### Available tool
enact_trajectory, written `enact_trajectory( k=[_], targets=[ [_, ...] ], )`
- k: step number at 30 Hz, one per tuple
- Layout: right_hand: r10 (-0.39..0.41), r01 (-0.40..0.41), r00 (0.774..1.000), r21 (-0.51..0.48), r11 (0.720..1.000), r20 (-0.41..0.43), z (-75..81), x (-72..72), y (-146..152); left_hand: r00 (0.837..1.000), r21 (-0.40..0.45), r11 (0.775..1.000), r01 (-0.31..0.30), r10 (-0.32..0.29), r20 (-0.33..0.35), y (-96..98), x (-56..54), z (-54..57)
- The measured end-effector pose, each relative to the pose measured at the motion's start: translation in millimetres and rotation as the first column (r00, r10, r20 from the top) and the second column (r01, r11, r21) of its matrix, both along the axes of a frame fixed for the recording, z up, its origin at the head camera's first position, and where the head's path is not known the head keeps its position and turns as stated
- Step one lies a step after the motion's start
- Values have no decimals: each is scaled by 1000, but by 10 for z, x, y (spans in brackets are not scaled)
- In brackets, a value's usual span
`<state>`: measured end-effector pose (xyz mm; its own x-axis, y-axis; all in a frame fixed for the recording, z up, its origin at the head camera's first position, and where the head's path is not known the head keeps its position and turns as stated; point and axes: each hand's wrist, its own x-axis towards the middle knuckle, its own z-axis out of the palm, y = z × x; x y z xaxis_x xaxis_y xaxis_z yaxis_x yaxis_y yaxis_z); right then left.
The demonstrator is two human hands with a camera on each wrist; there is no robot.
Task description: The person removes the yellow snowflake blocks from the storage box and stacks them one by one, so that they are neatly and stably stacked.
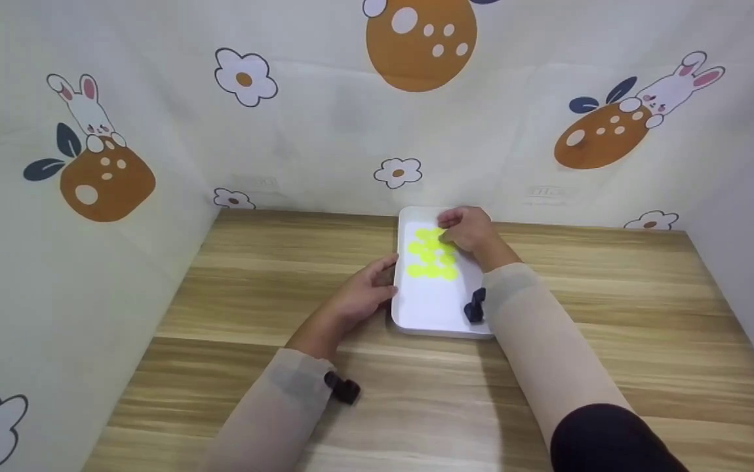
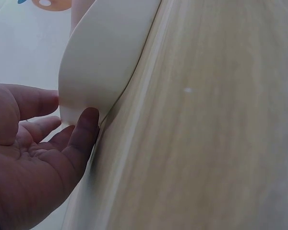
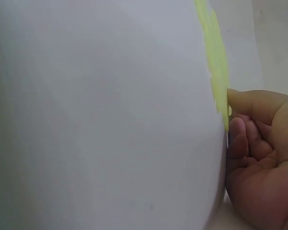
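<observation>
A white rectangular tray (image 1: 429, 311) lies on the wooden table, several bright yellow round pieces (image 1: 429, 252) grouped flat in its far half. My right hand (image 1: 472, 231) reaches over the tray's far right part, its thumb and fingertips pinching at a yellow piece on the group's edge. In the right wrist view, those yellow pieces (image 3: 216, 62) show edge-on beside the curled fingers of my right hand (image 3: 266, 148); the pinched piece is mostly hidden. My left hand (image 1: 365, 294) touches the tray's left side. The left wrist view shows its fingertips against the tray wall (image 2: 103, 57).
The wood-grain table (image 1: 272, 275) extends around the tray. A pale cloth wall (image 1: 324, 131) printed with rabbits and flowers stands close behind the tray's far end, with more walls left and right. Small black devices (image 1: 344, 388) are strapped at both wrists.
</observation>
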<state>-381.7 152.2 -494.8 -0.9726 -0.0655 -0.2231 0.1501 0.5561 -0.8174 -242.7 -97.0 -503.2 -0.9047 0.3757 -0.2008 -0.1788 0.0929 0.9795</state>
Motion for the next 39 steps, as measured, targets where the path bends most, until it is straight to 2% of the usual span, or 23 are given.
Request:
enact_trajectory(
  k=[13,22,26,34,39],
  targets=[
    [-37,35,999,-58,998,-33,-10,18,-13,1000,-34,999,-2,2,25,-10,-11,18],
    [-52,46,995,-69,997,-89,-53,17,26,1000,17,1000,19,-19,6,-31,2,-21],
    [-78,69,993,-97,993,-92,-57,9,37,1000,6,1000,12,-12,12,-22,0,-17],
    [-164,153,985,-181,971,-46,10,18,23,1000,23,999,26,-26,-2,-6,-7,-5],
    [-183,176,983,-255,951,-6,48,23,18,1000,18,1000,25,-25,-13,-10,2,-9]
  ],
)
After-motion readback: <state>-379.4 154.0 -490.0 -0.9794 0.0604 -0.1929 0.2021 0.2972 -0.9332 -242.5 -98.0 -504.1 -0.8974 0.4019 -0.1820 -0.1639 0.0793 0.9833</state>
